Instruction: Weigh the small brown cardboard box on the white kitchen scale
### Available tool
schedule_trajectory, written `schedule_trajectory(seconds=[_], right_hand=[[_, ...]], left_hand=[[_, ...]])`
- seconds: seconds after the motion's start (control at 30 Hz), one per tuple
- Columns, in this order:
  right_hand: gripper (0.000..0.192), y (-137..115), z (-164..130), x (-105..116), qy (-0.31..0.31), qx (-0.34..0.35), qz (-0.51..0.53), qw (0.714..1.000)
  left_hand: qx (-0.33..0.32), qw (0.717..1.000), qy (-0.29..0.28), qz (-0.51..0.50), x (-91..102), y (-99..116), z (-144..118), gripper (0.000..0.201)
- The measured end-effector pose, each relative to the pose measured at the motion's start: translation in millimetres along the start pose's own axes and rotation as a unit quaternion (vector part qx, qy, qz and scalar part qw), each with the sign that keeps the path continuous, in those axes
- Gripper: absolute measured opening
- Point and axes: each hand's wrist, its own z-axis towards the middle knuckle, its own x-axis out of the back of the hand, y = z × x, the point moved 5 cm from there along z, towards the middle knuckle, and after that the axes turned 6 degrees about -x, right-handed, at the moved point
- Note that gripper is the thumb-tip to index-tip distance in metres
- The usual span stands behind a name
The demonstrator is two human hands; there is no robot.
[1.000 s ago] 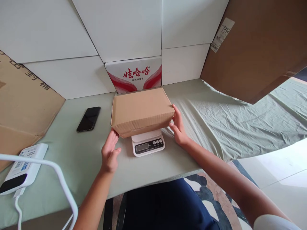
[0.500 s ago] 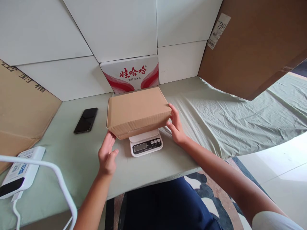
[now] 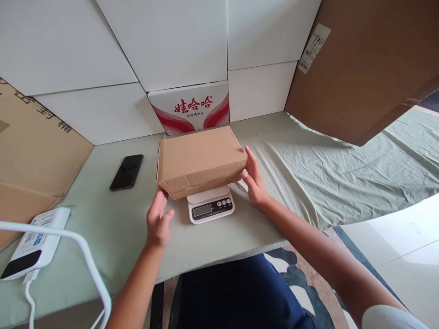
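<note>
A closed brown cardboard box [image 3: 202,157] sits over a small white kitchen scale [image 3: 211,211], hiding most of its platform. The scale's dark panel, with a grey display and round buttons, sticks out in front; no digits can be made out. At the box's lower left corner is my left hand [image 3: 159,218], its fingers reaching partly behind and under the edge, the thumb apart. My right hand [image 3: 254,180] flanks the box's right end, fingers and thumb at its corner. Between them the two hands steady the box.
A black phone [image 3: 126,172] lies left on the green cloth [image 3: 137,246]. Further left are a white device [image 3: 37,244] with a cable and a thick white curved tube [image 3: 85,256]. White boxes, a red-printed carton [image 3: 192,109] and large brown cardboard [image 3: 360,68] enclose the back and sides.
The whole view has shifted slightly. The box stays over the scale with both hands at its ends; the right hand overlaps the box's corner a little less.
</note>
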Motion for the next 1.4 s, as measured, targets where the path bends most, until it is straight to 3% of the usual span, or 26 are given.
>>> schedule_trajectory(seconds=[0.43, 0.57, 0.7, 0.83, 0.93, 1.03, 1.23, 1.4], right_hand=[[0.075, -4.5, -0.1, -1.7, -0.013, -0.005, -0.006, 1.0], [0.073, -19.8, 22.4, -8.2, -0.033, 0.024, 0.014, 0.999], [0.078, -23.0, 70.9, -22.1, -0.016, 0.071, 0.01, 0.997], [0.084, 9.5, 105.0, -42.9, -0.024, 0.055, 0.033, 0.998], [0.087, 37.8, 108.4, -51.9, -0.024, 0.016, 0.039, 0.999], [0.087, 50.5, 104.4, -55.0, -0.036, -0.002, 0.036, 0.999], [0.086, 56.1, 104.5, -50.7, -0.037, -0.025, 0.045, 0.998], [0.094, 64.0, 101.5, -39.6, -0.02, -0.039, 0.041, 0.998]], left_hand=[[0.048, 0.999, 0.011, -0.003, 0.6, -1.0, 1.8, 0.075], [-0.001, 0.998, 0.063, -0.024, 11.5, 14.2, 32.0, 0.072], [-0.055, 0.995, 0.057, -0.068, 5.6, 21.3, 86.0, 0.054], [-0.01, 0.994, 0.067, -0.081, -7.1, -8.5, 116.8, 0.037], [0.024, 0.994, 0.072, -0.072, -9.7, -34.6, 116.7, 0.036], [0.041, 0.994, 0.074, -0.066, -7.4, -49.8, 111.2, 0.038], [0.082, 0.994, 0.063, -0.041, -7.1, -60.7, 110.1, 0.041], [0.082, 0.991, 0.095, -0.04, 4.8, -62.0, 111.4, 0.061]])
